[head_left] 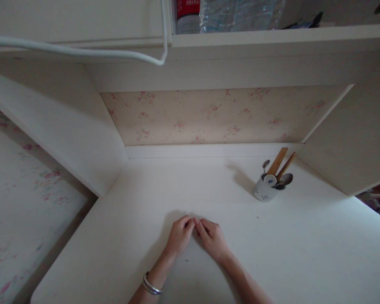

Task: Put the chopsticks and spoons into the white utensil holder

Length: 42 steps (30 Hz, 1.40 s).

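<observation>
Both hands rest close together at the front middle of a white desktop (120, 236). My left hand (180, 232) is closed, its fingers curled and its thumb against the index finger. A silver bangle (151, 284) circles the left wrist. My right hand (211, 237) is closed too, and its thumb and finger ends meet those of the left. Nothing shows between the fingers, though the insides of the hands are hidden. To their right and farther back stands a white utensil holder (262, 192) with wooden chopsticks (277, 162) and several metal spoons (286, 179).
A shelf edge (272, 39) runs overhead, with clear plastic bottles (237, 16) above it. A white cable or tube (82, 51) hangs at upper left. Side panels (60, 126) flank the desk, and floral wallpaper (202, 116) covers the back. A tiny dark speck (187, 260) lies between the forearms.
</observation>
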Motion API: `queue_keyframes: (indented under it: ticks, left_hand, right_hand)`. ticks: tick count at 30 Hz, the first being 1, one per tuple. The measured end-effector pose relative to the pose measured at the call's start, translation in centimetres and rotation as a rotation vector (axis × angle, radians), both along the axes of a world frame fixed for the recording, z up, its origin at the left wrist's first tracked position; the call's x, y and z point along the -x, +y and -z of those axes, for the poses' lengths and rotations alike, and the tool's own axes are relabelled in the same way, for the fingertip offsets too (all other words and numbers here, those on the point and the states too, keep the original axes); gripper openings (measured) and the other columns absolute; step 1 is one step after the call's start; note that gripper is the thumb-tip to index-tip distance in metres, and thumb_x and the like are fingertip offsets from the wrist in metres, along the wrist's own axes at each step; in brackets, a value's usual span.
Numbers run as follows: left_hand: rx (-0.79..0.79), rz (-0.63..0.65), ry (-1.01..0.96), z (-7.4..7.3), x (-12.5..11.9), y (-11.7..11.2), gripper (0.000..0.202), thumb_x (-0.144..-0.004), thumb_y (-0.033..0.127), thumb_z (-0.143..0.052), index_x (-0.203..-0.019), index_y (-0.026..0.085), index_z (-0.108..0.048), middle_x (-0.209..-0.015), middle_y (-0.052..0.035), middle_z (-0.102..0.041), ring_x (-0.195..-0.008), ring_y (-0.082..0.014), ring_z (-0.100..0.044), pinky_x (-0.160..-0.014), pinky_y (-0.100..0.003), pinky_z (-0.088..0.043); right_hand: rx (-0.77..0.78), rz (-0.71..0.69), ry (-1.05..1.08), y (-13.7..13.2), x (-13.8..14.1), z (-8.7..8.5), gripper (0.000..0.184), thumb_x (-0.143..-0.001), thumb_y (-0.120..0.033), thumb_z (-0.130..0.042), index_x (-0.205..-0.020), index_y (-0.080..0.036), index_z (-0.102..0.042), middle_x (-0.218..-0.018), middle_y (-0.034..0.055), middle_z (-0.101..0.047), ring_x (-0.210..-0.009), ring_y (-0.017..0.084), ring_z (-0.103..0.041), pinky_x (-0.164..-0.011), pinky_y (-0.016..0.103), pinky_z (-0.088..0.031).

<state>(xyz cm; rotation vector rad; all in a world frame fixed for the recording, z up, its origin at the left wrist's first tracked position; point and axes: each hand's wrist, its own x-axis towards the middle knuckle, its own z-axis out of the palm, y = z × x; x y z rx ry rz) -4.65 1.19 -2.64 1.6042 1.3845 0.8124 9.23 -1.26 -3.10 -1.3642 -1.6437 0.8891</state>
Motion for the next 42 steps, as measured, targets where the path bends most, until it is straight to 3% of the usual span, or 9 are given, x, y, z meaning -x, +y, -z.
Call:
queue_keyframes:
  ticks: [42]
  left_hand:
    - [0.001, 0.011, -0.012, 0.11, 0.07, 0.01, 0.035, -0.089, 0.041, -0.043, -0.063, 0.019, -0.047, -0.060, 0.0034, -0.047, -0.061, -0.0127, -0.043, -0.058, -0.024, -0.030]
  right_hand:
    - [0.001, -0.001, -0.015, -0.04, 0.00, 0.06, 0.046, -0.098, -0.047, -0.039, -0.065, -0.019, -0.054, -0.060, -0.0018, -0.052, -0.057, 0.012, -0.046, -0.057, 0.023, -0.033]
